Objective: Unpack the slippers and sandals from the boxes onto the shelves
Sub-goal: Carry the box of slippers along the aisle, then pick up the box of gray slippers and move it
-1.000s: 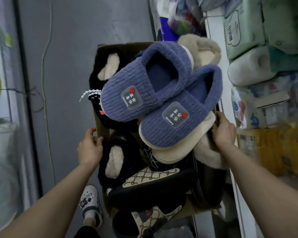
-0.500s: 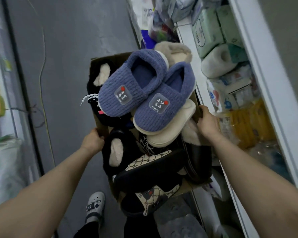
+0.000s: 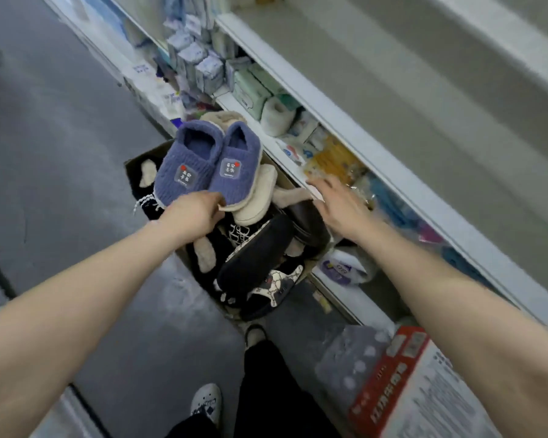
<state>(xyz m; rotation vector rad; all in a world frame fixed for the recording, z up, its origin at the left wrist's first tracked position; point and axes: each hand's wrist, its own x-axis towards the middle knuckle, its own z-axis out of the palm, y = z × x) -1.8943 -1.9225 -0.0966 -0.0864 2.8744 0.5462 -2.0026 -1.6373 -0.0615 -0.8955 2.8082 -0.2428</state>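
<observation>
A brown cardboard box (image 3: 133,162) full of slippers stands on the floor beside the shelving. On top lies a pair of blue knitted slippers (image 3: 203,165) with grey patches. Under them are cream slippers (image 3: 257,197), black fluffy ones (image 3: 203,257) and black sandals with a patterned strap (image 3: 272,282). My left hand (image 3: 193,216) grips the toe end of the blue pair. My right hand (image 3: 336,203) hovers with spread fingers over the box's right side, holding nothing.
White shelves (image 3: 345,128) run along the right, stocked with tissue packs (image 3: 253,93) and yellow packets (image 3: 336,159); the shelf above them (image 3: 393,74) looks bare. A red and white carton (image 3: 402,380) sits at lower right. Grey floor (image 3: 60,153) lies to the left. My shoe (image 3: 206,403) is below.
Both hands have let go of the box's sides. The left hand moved onto the blue slippers' toes and the right hand lifted off with spread fingers. The view swung towards the shelves.
</observation>
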